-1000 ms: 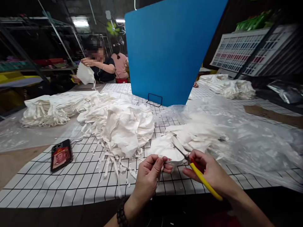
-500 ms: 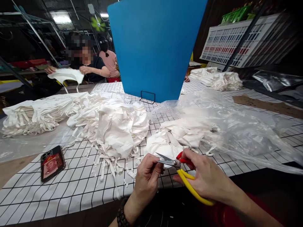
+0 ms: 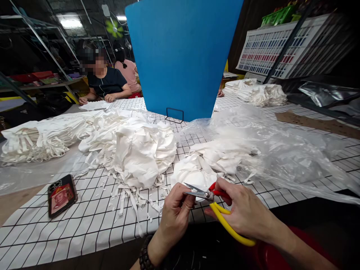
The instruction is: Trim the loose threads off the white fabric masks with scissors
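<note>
Right hand [image 3: 244,215] grips scissors [image 3: 209,195], blades slightly parted, pointing left; left hand [image 3: 176,213] pinches a white mask [image 3: 194,174].

Blue board [image 3: 182,56] top cut by frame edge; hides a person behind it, only a hand [image 3: 220,93] shows at its right.

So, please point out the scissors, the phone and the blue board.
scissors [image 3: 209,195]: head view, on the pivot where the blades meet the handles.
phone [image 3: 60,195]: head view, middle of its red-printed back.
blue board [image 3: 182,56]: head view, centre of its flat face.
</note>
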A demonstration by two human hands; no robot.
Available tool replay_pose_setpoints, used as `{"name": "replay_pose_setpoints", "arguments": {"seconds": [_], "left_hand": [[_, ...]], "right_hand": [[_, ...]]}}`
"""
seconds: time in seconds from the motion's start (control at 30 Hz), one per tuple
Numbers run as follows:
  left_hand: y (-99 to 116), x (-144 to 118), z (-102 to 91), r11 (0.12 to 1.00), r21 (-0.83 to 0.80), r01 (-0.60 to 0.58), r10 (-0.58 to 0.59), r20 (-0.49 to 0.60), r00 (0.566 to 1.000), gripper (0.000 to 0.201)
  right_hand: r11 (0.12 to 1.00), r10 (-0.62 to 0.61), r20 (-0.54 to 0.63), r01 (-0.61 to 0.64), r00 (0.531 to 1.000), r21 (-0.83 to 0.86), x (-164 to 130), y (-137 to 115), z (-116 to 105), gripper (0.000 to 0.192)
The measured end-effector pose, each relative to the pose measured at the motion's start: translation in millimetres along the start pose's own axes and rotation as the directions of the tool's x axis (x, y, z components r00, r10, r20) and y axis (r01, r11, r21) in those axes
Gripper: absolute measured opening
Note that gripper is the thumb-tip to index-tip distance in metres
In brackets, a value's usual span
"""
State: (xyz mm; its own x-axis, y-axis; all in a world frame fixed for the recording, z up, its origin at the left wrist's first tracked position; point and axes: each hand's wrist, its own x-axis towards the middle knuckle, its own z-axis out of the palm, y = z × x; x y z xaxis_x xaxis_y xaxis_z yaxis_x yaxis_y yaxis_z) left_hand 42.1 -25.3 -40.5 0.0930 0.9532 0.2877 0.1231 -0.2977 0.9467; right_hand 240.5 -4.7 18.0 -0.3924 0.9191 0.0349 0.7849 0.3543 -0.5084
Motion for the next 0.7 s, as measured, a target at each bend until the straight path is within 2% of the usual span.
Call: {"name": "replay_pose_setpoints", "arguments": {"seconds": [0.23, 0.5, 0.6, 0.7], "left_hand": [[2.1, -1.8, -1.3, 0.999, -0.018, 0.045, -0.044, 0.046, 0.998, 0.019], [7.0, 0.0, -3.7, 0.999, 0.038, 0.007, -0.010, 0.096, 0.995, 0.018], [7.1, -2.7, -2.7, 0.999, 0.038, 0.026, -0.030, 0.089, 0.996, 0.020], [3.2, -9.6, -4.5, 0.999, 0.039, 0.037, -0.041, 0.097, 0.994, 0.022]], "right_hand": [[0.999, 0.022, 0.064, -0.019, 0.998, -0.049, -0.5, 6.9, 0.7, 0.035], [0.999, -0.013, 0.056, 0.016, 0.998, -0.045, -1.7, 7.3, 3.5, 0.035], [1.000, -0.021, 0.060, 0.020, 0.998, 0.016, -3.3, 13.9, 6.4, 0.032], [0.979, 0.018, 0.078, -0.034, 0.997, 0.202, 1.4, 33.1, 8.1, 0.032]]}}
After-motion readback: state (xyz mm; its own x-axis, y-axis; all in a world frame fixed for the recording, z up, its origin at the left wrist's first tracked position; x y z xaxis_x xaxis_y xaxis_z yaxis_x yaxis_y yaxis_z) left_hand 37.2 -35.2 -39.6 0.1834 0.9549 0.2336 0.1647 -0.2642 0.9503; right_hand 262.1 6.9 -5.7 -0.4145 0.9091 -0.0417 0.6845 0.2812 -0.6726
